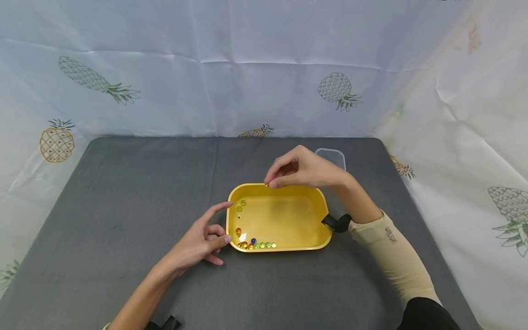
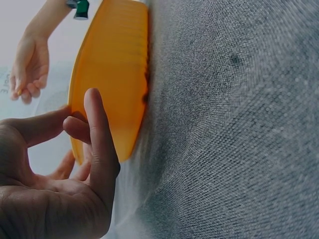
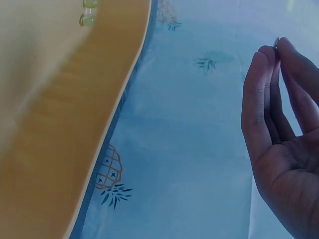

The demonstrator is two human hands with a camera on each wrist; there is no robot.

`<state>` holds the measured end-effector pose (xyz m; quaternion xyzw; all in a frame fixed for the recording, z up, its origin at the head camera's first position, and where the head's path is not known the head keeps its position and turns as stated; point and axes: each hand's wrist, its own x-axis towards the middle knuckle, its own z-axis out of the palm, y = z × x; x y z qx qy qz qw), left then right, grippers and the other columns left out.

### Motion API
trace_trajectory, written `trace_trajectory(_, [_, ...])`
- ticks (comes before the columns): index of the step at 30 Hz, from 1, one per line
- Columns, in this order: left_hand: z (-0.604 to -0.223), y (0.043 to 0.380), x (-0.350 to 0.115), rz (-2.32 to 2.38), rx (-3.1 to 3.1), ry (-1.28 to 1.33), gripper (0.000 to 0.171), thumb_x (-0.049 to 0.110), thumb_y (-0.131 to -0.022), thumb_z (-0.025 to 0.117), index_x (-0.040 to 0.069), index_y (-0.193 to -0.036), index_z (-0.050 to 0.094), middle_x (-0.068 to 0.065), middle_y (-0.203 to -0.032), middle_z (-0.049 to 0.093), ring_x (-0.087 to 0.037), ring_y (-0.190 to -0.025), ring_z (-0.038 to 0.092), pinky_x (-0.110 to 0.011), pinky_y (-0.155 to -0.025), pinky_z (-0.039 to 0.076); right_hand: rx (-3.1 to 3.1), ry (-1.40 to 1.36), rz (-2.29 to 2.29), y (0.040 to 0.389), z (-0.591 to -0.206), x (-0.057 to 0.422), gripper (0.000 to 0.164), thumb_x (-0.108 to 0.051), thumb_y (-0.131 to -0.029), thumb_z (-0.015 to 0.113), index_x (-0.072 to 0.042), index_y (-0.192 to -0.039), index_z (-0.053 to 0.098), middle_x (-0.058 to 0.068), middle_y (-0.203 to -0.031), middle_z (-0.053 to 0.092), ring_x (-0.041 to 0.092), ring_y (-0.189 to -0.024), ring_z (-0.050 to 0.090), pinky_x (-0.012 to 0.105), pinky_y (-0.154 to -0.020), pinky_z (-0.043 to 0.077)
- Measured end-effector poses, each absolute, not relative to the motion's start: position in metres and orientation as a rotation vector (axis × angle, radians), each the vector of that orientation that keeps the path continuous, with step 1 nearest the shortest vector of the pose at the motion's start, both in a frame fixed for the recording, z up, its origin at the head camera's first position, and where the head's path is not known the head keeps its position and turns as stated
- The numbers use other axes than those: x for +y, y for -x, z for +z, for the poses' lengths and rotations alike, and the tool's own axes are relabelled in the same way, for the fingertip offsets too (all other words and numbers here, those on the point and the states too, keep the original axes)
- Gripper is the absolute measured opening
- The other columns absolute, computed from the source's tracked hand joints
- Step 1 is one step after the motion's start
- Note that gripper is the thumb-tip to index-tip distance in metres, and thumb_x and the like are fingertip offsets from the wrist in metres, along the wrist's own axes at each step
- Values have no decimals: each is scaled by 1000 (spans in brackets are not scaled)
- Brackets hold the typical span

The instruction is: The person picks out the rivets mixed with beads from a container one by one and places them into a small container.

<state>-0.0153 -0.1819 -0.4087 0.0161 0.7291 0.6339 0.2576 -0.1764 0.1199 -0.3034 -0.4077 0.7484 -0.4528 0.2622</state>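
Observation:
My right hand [image 1: 303,169] is raised over the far rim of a yellow tray [image 1: 288,220]. Between its thumb and fingertips it pinches a small amber bead [image 1: 267,184], mostly hidden by the fingers. My left hand [image 1: 202,243] is at the tray's left end, index fingertip and thumb touching the rim, other fingers loosely bent outside the wall. Inside the tray, green beads [image 1: 262,245], amber beads [image 1: 245,245] and a dark blue bead [image 1: 253,240] lie along the near and left sides. In the left wrist view, the left fingers [image 2: 97,124] stand beside the tray's outer wall.
A clear plastic container [image 1: 332,158] stands behind the right hand, partly covered by it. The tray sits on a grey cloth-covered table [image 1: 136,197]. White curtains [image 1: 268,46] with pineapple prints hang behind and beside it. A black strap [image 1: 336,223] is at the right wrist.

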Motion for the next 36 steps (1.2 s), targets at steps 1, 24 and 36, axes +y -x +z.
trace_trajectory(1, [-409,15,-182,1719,1979,-46,80,9,-105,70,27,-169,27,-6,-90,60,-14,-70,57,-47,-64,69,2032,1103,-1231,177,-303,122,12,-8,-97,82,-6,-109,84,12,-103,81,28,-89,73,31,-85,67])
trace_trajectory(24, [-408,15,-182,1708,1982,-48,80,9,-105,70,29,-170,27,-6,-91,61,-14,-71,56,-47,-64,69,2225,934,-1356,189,-305,174,15,-6,-98,80,-2,-112,82,7,-106,81,22,-92,78,33,-87,68])
trace_trajectory(36, [-409,15,-182,1709,1982,-46,81,9,-105,71,29,-170,27,-6,-90,60,-14,-71,56,-47,-64,69,2309,811,-1406,194,-308,197,18,-6,-99,79,0,-115,81,-3,-104,82,18,-91,76,29,-84,66])
